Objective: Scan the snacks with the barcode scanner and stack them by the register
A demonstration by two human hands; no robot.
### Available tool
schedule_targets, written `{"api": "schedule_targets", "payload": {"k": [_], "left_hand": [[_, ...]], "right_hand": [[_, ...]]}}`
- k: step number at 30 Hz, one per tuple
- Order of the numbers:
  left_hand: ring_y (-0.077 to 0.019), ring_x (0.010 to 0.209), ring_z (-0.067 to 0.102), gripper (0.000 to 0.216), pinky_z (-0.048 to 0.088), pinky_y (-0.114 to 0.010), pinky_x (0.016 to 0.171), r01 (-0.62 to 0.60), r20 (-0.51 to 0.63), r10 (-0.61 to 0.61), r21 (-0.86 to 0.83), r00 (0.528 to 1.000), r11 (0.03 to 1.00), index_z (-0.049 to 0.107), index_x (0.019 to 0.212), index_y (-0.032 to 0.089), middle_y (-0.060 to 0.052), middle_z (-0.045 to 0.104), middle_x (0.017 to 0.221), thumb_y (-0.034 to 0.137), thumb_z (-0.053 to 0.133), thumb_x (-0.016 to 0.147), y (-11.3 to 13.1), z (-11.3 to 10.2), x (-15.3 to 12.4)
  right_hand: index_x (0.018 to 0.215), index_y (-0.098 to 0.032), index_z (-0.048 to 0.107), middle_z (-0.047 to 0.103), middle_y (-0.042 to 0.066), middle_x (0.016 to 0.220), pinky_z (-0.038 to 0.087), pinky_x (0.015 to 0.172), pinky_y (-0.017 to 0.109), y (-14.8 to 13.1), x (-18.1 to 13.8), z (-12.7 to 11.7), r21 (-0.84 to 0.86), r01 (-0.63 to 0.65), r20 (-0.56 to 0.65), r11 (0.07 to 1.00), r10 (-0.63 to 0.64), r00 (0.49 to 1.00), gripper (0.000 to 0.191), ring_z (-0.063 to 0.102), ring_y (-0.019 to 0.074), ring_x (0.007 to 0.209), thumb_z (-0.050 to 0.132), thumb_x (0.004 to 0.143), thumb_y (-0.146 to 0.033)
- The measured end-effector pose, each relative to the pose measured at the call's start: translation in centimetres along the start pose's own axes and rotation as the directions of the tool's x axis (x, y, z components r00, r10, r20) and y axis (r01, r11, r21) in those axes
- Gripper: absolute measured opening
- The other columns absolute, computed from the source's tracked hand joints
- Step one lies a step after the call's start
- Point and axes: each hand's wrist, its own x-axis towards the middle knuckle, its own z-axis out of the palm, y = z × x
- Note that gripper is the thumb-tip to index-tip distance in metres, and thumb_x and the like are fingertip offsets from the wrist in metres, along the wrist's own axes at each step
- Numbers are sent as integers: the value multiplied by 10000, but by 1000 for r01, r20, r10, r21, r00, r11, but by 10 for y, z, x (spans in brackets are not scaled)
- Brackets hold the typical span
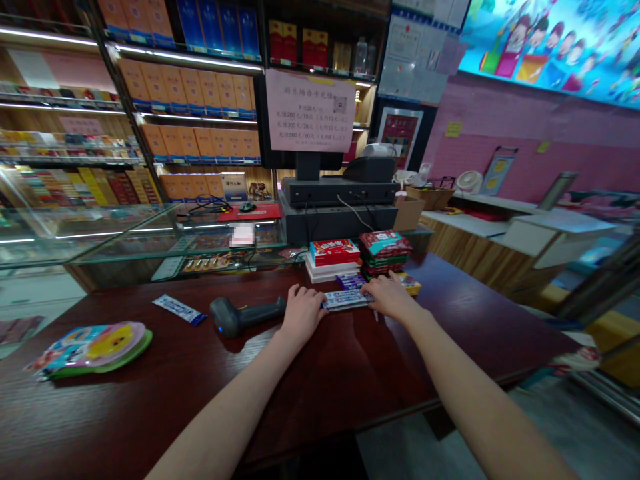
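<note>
Silver-and-blue wrapped snack bars (349, 300) lie on the dark red counter, with a hand at each end. My left hand (303, 312) is closed on their left end, fingertips against the wrappers. At the opposite end, my right hand (391, 297) grips with curled fingers. Purple packets (351, 281) sit just behind the bars. Behind those stand a stack of red-and-white boxes (334, 253) and a pile of dark red and green packets (385, 248). A yellow packet (411, 284) shows partly beyond my right hand.
A barcode scanner (245, 315) rests left of my left hand. Farther left are a single blue-and-white wrapped bar (179, 309) and a colourful plastic package (97, 350). The cash register (340, 200) with its sign-covered screen (310, 110) stands behind, beside the glass display case (125, 230).
</note>
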Motion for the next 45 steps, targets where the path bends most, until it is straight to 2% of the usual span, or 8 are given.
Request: {"api": "schedule_targets", "payload": {"k": [9,15,20,30,38,45], "left_hand": [[-275,1071,613,296,315,-482,1088,-3,-8,3,-8,1000,1000,678,1116,216,-77,734,1069,377,705,870,3,-3,0],[-257,1069,633,307,285,-475,1111,-5,18,6,-26,1000,1000,652,1149,217,-76,751,1070,351,699,876,2,-5,0],[-254,1060,639,299,293,-473,1103,-8,-2,8,-18,1000,1000,653,1143,230,-73,752,1061,353,698,875,1,-8,-2],[-246,1052,640,227,293,-460,1094,4,11,-4,-21,1000,1000,676,1115,240,-66,751,1032,303,669,896,-1,-10,-1],[-246,1072,640,289,292,-462,1100,-14,9,14,-30,1000,999,652,1166,241,-63,751,1074,332,678,892,-1,-8,0],[-251,1070,636,253,286,-472,1104,-20,-20,19,-44,1000,999,661,1140,249,-56,753,1070,350,654,908,-6,-20,-5]], "right_hand": [[1138,-263,708,716,95,1159,241,1108,545,-2,0,-1,11,6,-8,1000,-6,1000,318,575,306,1174,665,828,-207],[1141,-259,705,709,97,1164,231,1114,550,-4,0,1,26,8,-16,1000,-8,1000,310,568,311,1183,651,838,-215],[1131,-257,708,716,84,1159,246,1110,532,-8,-1,-2,29,21,-48,999,-19,999,307,575,302,1173,623,848,-174],[1127,-271,706,723,76,1171,257,1098,500,-10,0,-5,30,10,-35,999,-9,999,318,584,276,1171,590,863,-138],[1144,-273,700,713,70,1185,256,1109,521,-8,1,-5,36,7,-33,999,-6,999,320,575,293,1188,643,847,-168],[1134,-252,701,711,78,1181,250,1118,514,-17,3,-13,42,48,-71,998,-45,996,298,579,284,1176,644,854,-169]]}}
